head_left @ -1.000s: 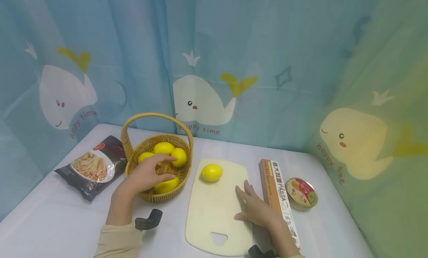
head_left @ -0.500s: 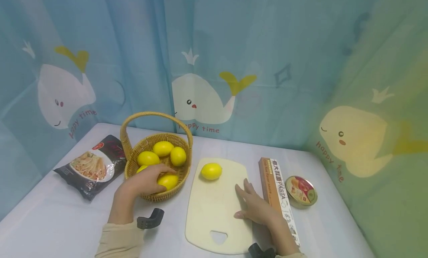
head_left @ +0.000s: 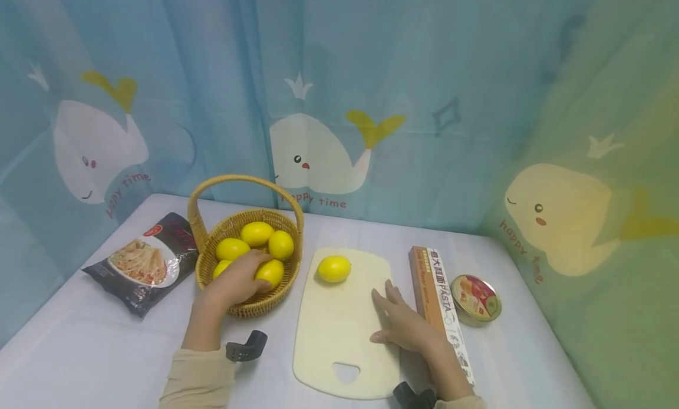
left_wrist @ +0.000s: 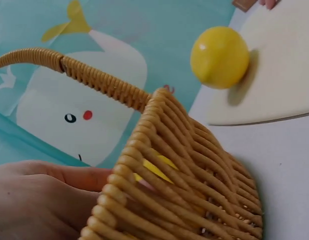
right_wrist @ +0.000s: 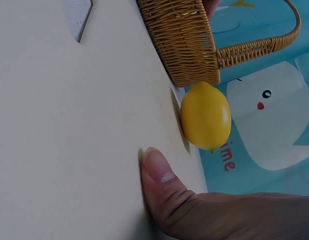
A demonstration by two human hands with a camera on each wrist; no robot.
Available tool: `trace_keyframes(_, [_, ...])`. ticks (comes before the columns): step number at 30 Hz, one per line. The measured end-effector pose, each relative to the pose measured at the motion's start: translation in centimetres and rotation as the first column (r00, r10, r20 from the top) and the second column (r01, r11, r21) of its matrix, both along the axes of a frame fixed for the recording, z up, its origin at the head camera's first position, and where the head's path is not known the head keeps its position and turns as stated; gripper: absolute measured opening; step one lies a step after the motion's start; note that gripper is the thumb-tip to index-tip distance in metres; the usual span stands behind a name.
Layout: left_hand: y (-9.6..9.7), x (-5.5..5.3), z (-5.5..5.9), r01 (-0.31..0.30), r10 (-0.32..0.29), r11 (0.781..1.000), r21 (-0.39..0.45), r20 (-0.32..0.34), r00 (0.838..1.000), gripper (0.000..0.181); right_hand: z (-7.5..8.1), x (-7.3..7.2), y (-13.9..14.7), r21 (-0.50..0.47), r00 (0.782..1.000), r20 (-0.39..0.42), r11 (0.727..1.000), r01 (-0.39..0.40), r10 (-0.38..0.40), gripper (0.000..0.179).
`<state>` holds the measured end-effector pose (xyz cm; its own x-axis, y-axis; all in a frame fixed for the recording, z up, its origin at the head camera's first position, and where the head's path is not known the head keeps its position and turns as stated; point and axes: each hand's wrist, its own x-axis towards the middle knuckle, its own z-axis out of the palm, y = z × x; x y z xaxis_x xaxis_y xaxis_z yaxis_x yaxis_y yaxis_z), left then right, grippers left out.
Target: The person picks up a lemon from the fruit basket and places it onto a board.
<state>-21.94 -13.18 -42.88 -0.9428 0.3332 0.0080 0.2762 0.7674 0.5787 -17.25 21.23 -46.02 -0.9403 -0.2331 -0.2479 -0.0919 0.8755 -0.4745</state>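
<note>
My left hand (head_left: 237, 281) reaches into a wicker basket (head_left: 254, 307) holding several lemons and grips the nearest lemon (head_left: 270, 273) between thumb and fingers. The basket wall hides most of that grip in the left wrist view. To the right lies a cream cutting board (head_left: 339, 326) with one lemon (head_left: 335, 269) near its far end, shown large beside the basket in the right wrist view. My right hand (head_left: 405, 326) rests with spread fingers on the board's right edge, its thumb (right_wrist: 158, 167) touching the board.
A black noodle packet (head_left: 145, 264) lies left of the basket. Right of the board are a pasta box (head_left: 437, 306) and a round tin (head_left: 475, 298). The basket's tall handle (head_left: 239, 178) arches up behind my left hand. A whale-print curtain (head_left: 329, 73) encloses the table.
My left hand has gone down onto the near lemon and taken hold of it. That lemon has shifted slightly away from me inside the basket. The right hand has stayed in place.
</note>
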Motion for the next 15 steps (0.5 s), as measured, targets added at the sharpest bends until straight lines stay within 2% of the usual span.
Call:
trace_keyframes(4, [0.2, -0.1, -0.3, -0.006, 0.006, 1.000, -0.004, -0.001, 1.000, 0.053, -0.1, -0.1, -0.1, 0.016, 1.000, -0.004, 1.000, -0.006, 0.006, 0.096])
trace_keyframes(7, [0.4, -0.3, -0.7, 0.014, -0.014, 1.000, 0.010, -0.007, 1.000, 0.051, -0.1, -0.1, -0.1, 0.016, 1.000, -0.011, 1.000, -0.006, 0.006, 0.096])
trace_keyframes(15, [0.3, -1.0, -2.1, 0.019, -0.021, 0.994, 0.110, 0.022, 1.000, 0.052, 0.1, 0.0, -0.1, 0.013, 1.000, 0.002, 1.000, -0.006, 0.006, 0.095])
